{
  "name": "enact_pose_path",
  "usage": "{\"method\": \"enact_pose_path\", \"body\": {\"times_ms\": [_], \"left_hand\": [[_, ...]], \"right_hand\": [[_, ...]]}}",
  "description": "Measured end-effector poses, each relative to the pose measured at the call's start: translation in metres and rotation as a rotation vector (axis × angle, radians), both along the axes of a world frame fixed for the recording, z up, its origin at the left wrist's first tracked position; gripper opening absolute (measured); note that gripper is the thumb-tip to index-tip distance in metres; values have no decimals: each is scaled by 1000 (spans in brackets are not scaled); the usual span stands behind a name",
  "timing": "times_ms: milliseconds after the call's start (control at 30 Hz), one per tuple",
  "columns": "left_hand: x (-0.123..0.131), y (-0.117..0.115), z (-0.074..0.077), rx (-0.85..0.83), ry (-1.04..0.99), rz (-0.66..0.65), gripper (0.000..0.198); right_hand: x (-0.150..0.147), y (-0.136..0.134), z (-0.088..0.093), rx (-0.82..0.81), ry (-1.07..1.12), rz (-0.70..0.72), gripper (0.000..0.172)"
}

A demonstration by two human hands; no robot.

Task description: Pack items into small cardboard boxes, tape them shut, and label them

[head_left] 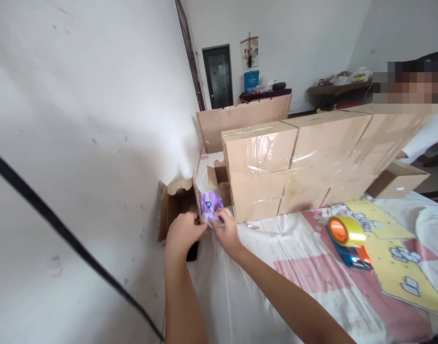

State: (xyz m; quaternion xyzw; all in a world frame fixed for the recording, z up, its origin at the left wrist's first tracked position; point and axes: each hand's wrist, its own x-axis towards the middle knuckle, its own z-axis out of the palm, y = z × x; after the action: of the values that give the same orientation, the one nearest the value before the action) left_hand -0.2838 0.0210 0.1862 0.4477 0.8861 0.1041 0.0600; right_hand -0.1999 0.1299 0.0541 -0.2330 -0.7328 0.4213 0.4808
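Observation:
A small purple packet sits at the mouth of an open cardboard box by the white wall. My left hand is closed, pinching the packet's left edge next to the box flap. My right hand is closed too, with fingertips gripping the packet's lower right edge. Both forearms reach in from the bottom of the view across the patterned sheet.
A stack of taped cardboard boxes stands right behind the packet, and another small open box lies beside it. A tape dispenser lies on the sheet to the right. Another person's white sleeve shows at the far right. A black cord crosses the wall.

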Motion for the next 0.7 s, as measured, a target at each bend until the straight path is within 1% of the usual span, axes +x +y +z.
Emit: {"method": "enact_pose_path", "body": {"times_ms": [100,167,233,300,333,400,433,500,567,633,667,700], "left_hand": [[73,-53,-8,-24,38,53,27],[117,-79,-16,-77,78,19,26],[151,-92,-25,-120,102,-88,20],[174,-93,-33,-114,115,-260,15],[180,-89,-36,-99,126,-365,13],[184,-76,-42,-74,134,-575,13],[182,-68,-45,-72,130,-673,15],[175,-51,-49,-75,131,-807,24],[164,-39,-50,-67,219,-888,31],[153,-33,-50,-66,327,-911,35],[148,-32,-50,-70,356,-906,37],[144,-31,-51,-74,362,-901,39]], "right_hand": [[69,-47,-5,61,59,57,10],[117,-72,-13,92,52,55,10],[163,-89,-25,143,39,31,9],[205,-100,-37,211,21,-19,13],[224,-104,-43,247,2,-51,15],[258,-107,-53,308,-90,-100,17],[273,-108,-56,328,-160,-109,18],[301,-104,-56,364,-301,-100,20],[326,-93,-47,411,-421,-93,19],[345,-76,-31,475,-546,-113,18],[351,-66,-23,507,-622,-112,24],[355,-54,-15,537,-702,-94,35]]}}
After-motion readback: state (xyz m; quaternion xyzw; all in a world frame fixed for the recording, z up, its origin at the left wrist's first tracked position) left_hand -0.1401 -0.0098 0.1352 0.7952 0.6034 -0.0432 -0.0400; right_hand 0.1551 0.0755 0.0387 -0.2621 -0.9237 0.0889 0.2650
